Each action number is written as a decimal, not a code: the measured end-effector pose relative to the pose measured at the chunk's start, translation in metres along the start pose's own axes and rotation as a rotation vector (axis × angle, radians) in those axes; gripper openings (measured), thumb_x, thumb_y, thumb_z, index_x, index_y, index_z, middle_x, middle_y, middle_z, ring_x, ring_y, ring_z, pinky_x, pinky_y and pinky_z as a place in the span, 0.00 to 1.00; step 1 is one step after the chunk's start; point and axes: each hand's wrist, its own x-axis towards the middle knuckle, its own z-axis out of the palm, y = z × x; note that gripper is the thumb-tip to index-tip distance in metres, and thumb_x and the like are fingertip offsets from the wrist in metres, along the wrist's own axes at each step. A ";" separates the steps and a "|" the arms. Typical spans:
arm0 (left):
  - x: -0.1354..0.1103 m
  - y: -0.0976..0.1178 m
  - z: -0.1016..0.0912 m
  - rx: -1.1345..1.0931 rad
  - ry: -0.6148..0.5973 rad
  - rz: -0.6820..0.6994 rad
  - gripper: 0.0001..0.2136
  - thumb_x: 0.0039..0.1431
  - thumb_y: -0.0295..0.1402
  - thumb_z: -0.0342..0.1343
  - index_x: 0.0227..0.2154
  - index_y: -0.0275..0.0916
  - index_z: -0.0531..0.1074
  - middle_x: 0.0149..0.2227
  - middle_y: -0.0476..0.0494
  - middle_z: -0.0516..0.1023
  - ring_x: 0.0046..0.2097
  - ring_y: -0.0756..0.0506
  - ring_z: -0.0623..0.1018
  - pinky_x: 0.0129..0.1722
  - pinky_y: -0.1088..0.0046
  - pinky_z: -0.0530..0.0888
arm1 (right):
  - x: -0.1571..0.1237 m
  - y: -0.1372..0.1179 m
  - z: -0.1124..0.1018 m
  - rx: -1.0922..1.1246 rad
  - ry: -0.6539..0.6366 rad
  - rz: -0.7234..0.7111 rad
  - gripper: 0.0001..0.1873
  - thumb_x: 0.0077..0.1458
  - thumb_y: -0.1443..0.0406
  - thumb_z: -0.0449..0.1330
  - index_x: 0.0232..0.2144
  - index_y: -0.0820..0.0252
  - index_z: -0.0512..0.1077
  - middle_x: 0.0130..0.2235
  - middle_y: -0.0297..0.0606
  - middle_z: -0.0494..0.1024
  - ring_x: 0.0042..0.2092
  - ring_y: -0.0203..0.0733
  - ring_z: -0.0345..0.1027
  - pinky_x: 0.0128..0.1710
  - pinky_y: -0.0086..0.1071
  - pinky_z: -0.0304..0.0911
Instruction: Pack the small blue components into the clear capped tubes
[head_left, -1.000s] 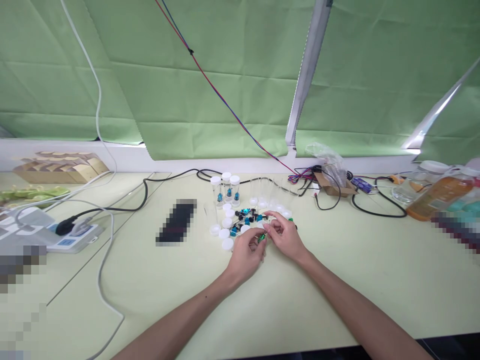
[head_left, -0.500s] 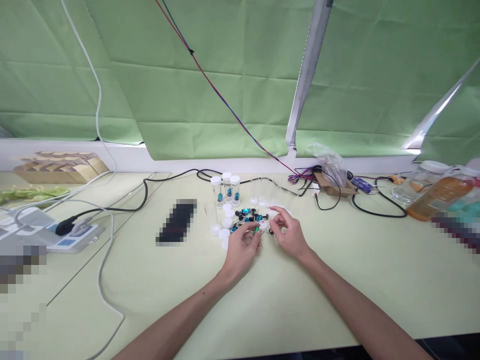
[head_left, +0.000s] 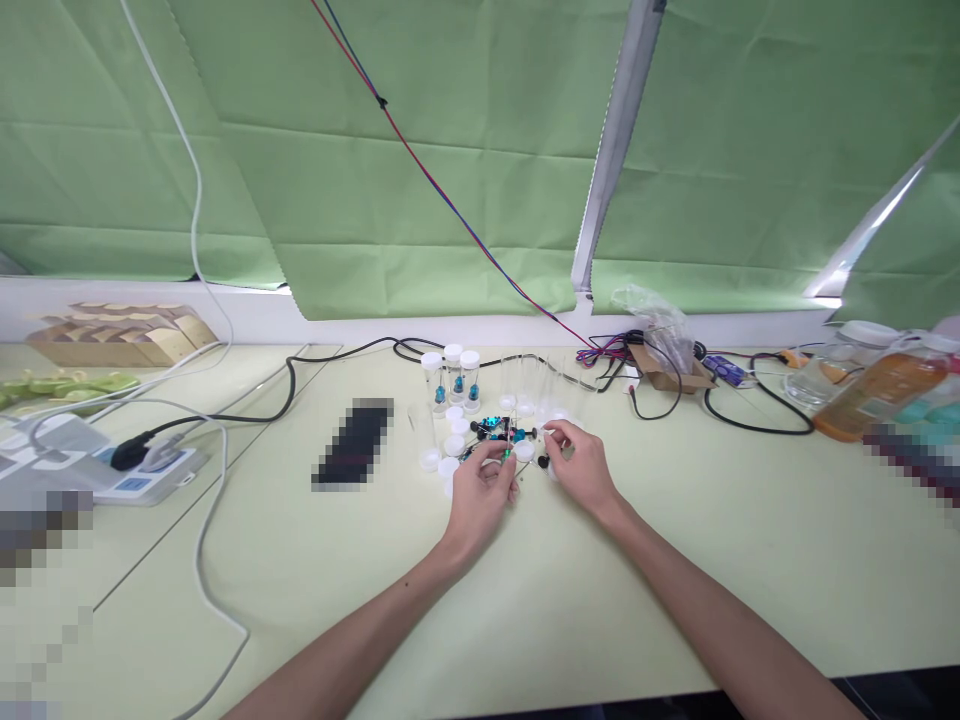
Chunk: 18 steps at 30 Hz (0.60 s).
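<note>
Left fingers: thumb and forefinger of the left hand (head_left: 478, 492) pinch a small green part (head_left: 507, 455), a thin pin standing up from it.
Right fingers: the right hand (head_left: 585, 468) has thumb and forefinger curled near each other; whether they grip anything, I cannot tell.
Black part (head_left: 544, 462): just beside the right thumb.
Pile (head_left: 495, 428): blue and black parts, just beyond the left fingers.
White cap (head_left: 524, 452): between the hands, in front of the pile.
Capped vials (head_left: 470, 362): three, upright behind the pile, blue parts inside.
Clear tubes (head_left: 551, 378): beyond the right hand.
Black cable (head_left: 281, 410): runs behind the vials.
Worktop (head_left: 555, 620): extends under both forearms to its near edge.
</note>
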 end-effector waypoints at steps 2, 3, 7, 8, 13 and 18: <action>0.000 0.000 0.000 0.005 0.004 -0.005 0.16 0.54 0.45 0.59 0.38 0.37 0.71 0.29 0.47 0.73 0.22 0.51 0.72 0.20 0.75 0.69 | 0.000 0.002 0.001 -0.022 -0.027 0.001 0.09 0.58 0.66 0.53 0.36 0.58 0.73 0.28 0.36 0.77 0.31 0.42 0.69 0.37 0.34 0.63; 0.000 0.000 0.000 0.008 0.007 -0.009 0.16 0.54 0.45 0.59 0.38 0.37 0.71 0.29 0.47 0.73 0.22 0.51 0.72 0.20 0.75 0.69 | 0.000 0.002 0.001 -0.033 -0.041 0.001 0.08 0.57 0.66 0.53 0.36 0.58 0.73 0.28 0.36 0.77 0.32 0.42 0.69 0.37 0.34 0.63; 0.000 0.000 -0.001 0.022 0.013 -0.021 0.16 0.55 0.44 0.58 0.39 0.37 0.71 0.28 0.47 0.73 0.22 0.51 0.72 0.21 0.75 0.69 | 0.000 0.004 0.001 -0.075 -0.088 -0.023 0.07 0.55 0.68 0.55 0.35 0.59 0.73 0.28 0.36 0.77 0.34 0.43 0.69 0.38 0.35 0.62; 0.000 0.000 -0.001 0.025 0.013 -0.021 0.16 0.55 0.44 0.58 0.39 0.37 0.70 0.28 0.48 0.73 0.22 0.51 0.72 0.21 0.75 0.69 | 0.000 0.005 0.001 -0.083 -0.098 -0.031 0.06 0.55 0.68 0.55 0.34 0.59 0.73 0.28 0.36 0.77 0.34 0.43 0.68 0.38 0.35 0.62; 0.001 -0.003 -0.003 0.029 0.010 -0.005 0.16 0.57 0.44 0.57 0.40 0.36 0.70 0.26 0.48 0.72 0.22 0.51 0.72 0.22 0.75 0.69 | 0.000 0.005 0.001 -0.105 -0.130 -0.030 0.05 0.53 0.69 0.56 0.33 0.59 0.72 0.28 0.36 0.75 0.34 0.44 0.67 0.39 0.35 0.60; 0.002 -0.005 -0.004 0.055 0.017 -0.005 0.16 0.57 0.44 0.56 0.41 0.37 0.70 0.23 0.49 0.72 0.22 0.50 0.72 0.23 0.74 0.69 | 0.000 0.006 0.001 -0.121 -0.139 -0.029 0.06 0.52 0.70 0.56 0.32 0.59 0.72 0.28 0.36 0.75 0.35 0.44 0.67 0.39 0.35 0.60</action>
